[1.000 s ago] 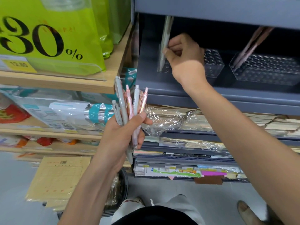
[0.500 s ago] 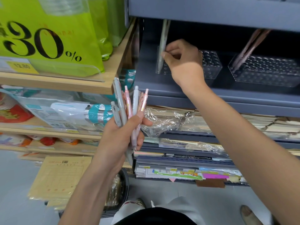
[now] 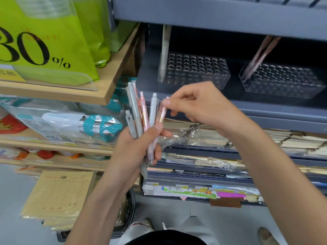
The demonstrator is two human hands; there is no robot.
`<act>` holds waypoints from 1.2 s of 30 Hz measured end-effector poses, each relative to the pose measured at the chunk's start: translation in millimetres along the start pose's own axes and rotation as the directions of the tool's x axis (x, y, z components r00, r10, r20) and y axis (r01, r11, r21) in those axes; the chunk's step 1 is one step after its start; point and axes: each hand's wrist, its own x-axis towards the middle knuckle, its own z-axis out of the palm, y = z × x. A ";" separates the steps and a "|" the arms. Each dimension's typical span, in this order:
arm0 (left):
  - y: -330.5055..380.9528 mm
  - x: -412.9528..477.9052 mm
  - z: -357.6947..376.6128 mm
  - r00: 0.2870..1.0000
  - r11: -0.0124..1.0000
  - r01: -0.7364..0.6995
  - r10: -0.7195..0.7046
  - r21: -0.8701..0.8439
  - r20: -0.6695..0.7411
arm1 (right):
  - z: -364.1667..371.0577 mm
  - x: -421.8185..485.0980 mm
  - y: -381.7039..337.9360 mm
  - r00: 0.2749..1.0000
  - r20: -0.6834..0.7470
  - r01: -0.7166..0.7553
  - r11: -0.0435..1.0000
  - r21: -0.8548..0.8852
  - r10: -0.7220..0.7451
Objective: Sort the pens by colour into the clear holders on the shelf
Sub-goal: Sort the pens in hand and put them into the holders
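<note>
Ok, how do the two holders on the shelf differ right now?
The left holder has pale grey pens standing nearly upright at its left end. The right holder has pink pens leaning rightward. Both are clear, gridded with holes and mostly unfilled.

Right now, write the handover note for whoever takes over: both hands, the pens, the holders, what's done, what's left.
Left hand grips the bundle of pens, grey and pink mixed, tips down.
Right hand pinches the top of the outermost pink pen in that bundle; not pulled out yet.
Left holder on the shelf has one pale grey pen standing at its left end.
Right holder has a few leaning pink pens at its left end.
Done: those pens. Left: everything in the bundle, grey to the left holder, pink to the right.
</note>
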 end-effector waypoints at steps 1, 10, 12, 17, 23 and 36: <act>-1.4 1.7 6.5 1.000 1.000 -0.001 0.000 0.017 0.008 | -3.7 -3.7 3.7 1.000 0.007 -0.009 0.999 0.041 0.009; -13.4 16.3 65.1 0.996 0.999 0.049 -0.049 0.012 0.077 | -55.0 -32.4 35.8 0.894 -0.431 0.077 0.907 0.415 0.121; -17.2 15.5 75.1 0.995 0.999 0.034 -0.037 0.043 0.087 | -59.2 -37.1 40.0 0.864 -0.484 0.110 0.887 0.448 0.137; -19.8 20.4 99.2 0.997 0.997 -0.013 0.007 0.074 0.080 | -65.1 -49.6 48.3 0.914 -0.391 0.067 0.910 0.408 0.108; -19.8 23.6 122.2 1.000 0.995 0.006 -0.008 0.102 0.022 | -107.2 -49.0 56.4 0.873 -0.486 0.176 0.901 0.398 0.044; -16.8 19.2 127.6 0.997 0.992 -0.008 0.018 0.127 -0.078 | -161.2 -3.8 89.5 0.627 -0.754 0.041 0.975 -0.217 -0.194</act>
